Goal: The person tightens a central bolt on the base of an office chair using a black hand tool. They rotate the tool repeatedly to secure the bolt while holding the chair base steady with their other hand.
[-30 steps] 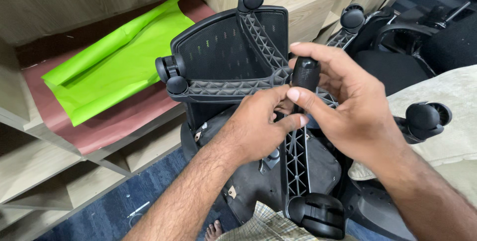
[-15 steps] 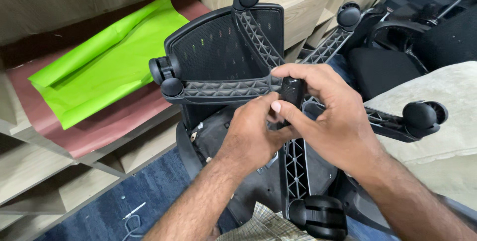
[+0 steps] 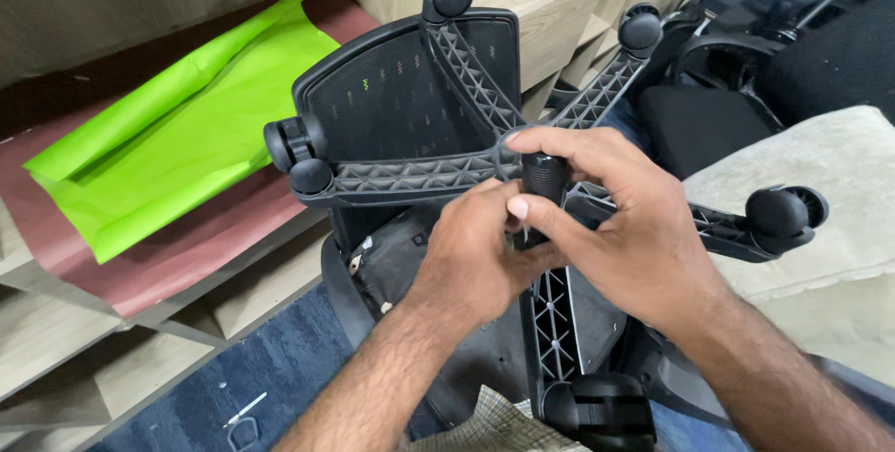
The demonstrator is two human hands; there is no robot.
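Beside green paper [image 3: 177, 126], both hands grip black cylinder [image 3: 543, 177] at chair base [image 3: 419, 172].

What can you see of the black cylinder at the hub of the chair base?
The black cylinder is a short, matte, round-topped post, plastic or coated metal by its look. It stands roughly upright at the hub where the spokes of the upturned chair base meet. Only its top and upper side show. The right hand wraps it with thumb and fingers; the left hand presses at its lower part, hiding where it meets the hub.
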